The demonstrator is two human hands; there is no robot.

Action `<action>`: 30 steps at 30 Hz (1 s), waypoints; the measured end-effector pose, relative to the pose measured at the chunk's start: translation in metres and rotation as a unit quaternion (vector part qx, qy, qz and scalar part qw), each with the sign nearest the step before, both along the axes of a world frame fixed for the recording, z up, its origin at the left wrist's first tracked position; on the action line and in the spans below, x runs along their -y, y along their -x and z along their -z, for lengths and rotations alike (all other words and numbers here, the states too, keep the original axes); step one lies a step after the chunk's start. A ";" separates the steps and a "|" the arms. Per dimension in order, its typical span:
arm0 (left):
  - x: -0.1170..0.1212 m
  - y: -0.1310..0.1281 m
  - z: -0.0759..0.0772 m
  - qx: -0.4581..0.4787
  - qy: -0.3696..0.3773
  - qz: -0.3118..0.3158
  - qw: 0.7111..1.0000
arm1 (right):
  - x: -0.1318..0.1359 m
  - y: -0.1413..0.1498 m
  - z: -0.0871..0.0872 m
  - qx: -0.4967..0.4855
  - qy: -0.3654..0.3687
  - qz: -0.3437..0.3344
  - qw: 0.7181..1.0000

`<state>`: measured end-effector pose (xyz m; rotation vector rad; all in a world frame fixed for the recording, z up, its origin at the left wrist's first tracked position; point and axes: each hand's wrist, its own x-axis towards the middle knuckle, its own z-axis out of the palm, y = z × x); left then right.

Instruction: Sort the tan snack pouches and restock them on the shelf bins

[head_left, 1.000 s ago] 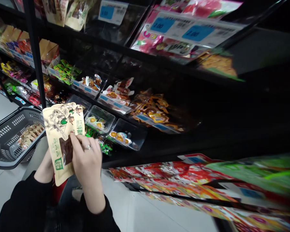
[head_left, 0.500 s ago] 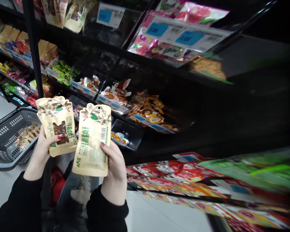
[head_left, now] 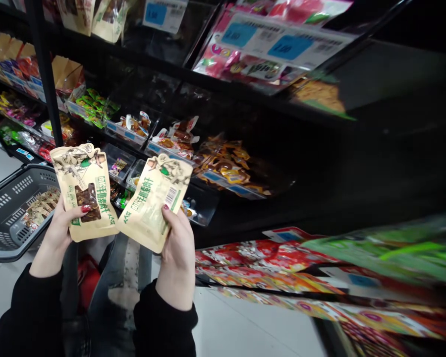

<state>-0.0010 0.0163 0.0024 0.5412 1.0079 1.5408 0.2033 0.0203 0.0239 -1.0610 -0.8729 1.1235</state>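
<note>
My left hand [head_left: 61, 225] grips a cream snack pouch [head_left: 100, 210] with green lettering, its thumb pressed on the front. A clear window in that pouch shows dark brown pieces. In my right hand [head_left: 179, 238] is a second cream snack pouch [head_left: 152, 191], tilted to the right, with a barcode and a pale, see-through patch on the side facing me. The lower corners of the pouches come close together in front of my legs. Fingers of both hands are hidden behind the pouches; the thumbs show.
A grey shopping basket [head_left: 7, 198] stands at the left with several small packs [head_left: 42, 206] inside. Black shelves ahead carry clear bins of wrapped snacks [head_left: 226, 163] and price tags [head_left: 165, 12]. Colourful hanging bags [head_left: 275, 258] jut out at the lower right, above the tiled floor [head_left: 238, 327].
The pouches were together at first, one in front of the other; my right hand then drew one to the right. Since then that pouch has tilted clockwise and risen slightly.
</note>
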 end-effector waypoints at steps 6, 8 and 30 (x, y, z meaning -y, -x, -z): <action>-0.002 0.003 0.000 0.006 0.007 -0.014 1.000 | 0.009 -0.007 -0.007 -0.017 0.003 -0.038 0.999; -0.003 0.002 -0.001 0.009 0.007 -0.020 1.000 | 0.012 -0.007 -0.010 0.031 -0.004 -0.012 0.999; 0.002 -0.029 -0.002 -0.115 -0.033 -0.057 0.991 | 0.040 0.084 -0.017 0.630 -0.156 0.083 0.756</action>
